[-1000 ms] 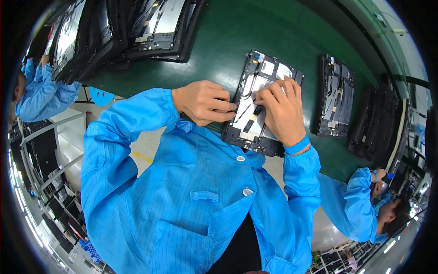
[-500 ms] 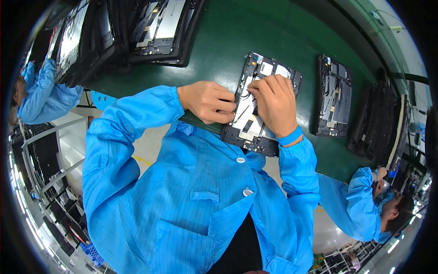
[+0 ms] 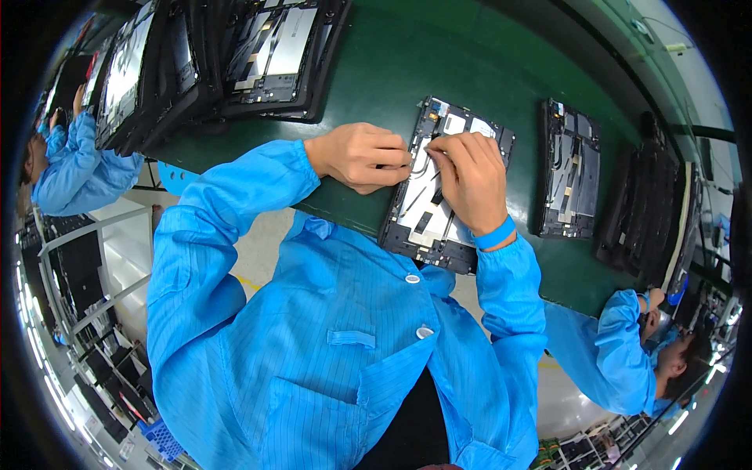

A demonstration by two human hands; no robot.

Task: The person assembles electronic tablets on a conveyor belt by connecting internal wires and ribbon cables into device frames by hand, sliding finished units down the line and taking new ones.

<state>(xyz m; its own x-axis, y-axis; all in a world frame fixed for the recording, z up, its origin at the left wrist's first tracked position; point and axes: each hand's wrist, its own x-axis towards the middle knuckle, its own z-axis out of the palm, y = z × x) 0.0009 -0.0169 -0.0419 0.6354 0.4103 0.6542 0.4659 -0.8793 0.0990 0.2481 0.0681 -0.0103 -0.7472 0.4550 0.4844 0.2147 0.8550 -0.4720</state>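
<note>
An opened tablet point(image 3: 428, 221) lies near the table's front edge, its silver battery area, dark boards and thin black cables exposed. At its left side my left hand point(image 3: 362, 159) is closed, with curled fingertips meeting the edge. My right hand point(image 3: 473, 176), with a blue band at the wrist, reaches over the tablet's middle. Its thumb and forefinger are pinched together beside a black cable point(image 3: 421, 167). Whatever either set of fingertips holds is too small or hidden to make out.
To the right lies another opened tablet point(image 3: 570, 172), with a row of dark cases point(image 3: 638, 207) beyond. Several opened tablets in black holders point(image 3: 286, 47) stand at the far left of the green table point(image 3: 392, 55). People in blue work at both sides.
My left hand has moved slightly up and right, its fingertips further over the tablet's edge. My right hand stays pinched at nearly the same spot. The view has shifted a little.
</note>
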